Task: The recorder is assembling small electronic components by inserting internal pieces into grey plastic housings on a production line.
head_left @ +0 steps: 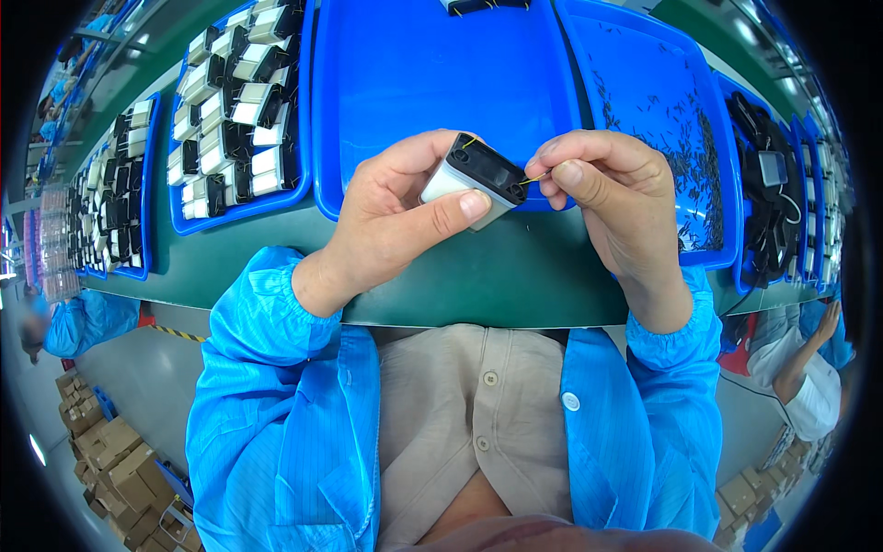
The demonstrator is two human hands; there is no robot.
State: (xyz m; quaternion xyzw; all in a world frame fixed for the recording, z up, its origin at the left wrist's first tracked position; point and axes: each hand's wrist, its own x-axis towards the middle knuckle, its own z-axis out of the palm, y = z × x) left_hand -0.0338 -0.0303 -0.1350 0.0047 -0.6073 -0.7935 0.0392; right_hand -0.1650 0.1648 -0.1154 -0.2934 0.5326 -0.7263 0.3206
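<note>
My left hand (395, 207) is wrapped round a small white box-shaped housing (467, 207) with a black recessed end turned up. Its thumb presses along the white side. From the right corner of the black end comes a thin yellow-green wire (535, 178). My right hand (612, 184) pinches this wire between thumb and fingertips, close to the housing. Another short yellow wire shows at the housing's upper left corner. Whether anything else sits between the right fingertips is too small to tell.
A blue tray (441, 83) lies just beyond my hands. On the left, another blue tray (241, 208) holds several similar housings. To the right, a blue tray (635, 55) contains many small dark pieces. The green tabletop (497, 285) runs along my front. Co-workers sit at both sides.
</note>
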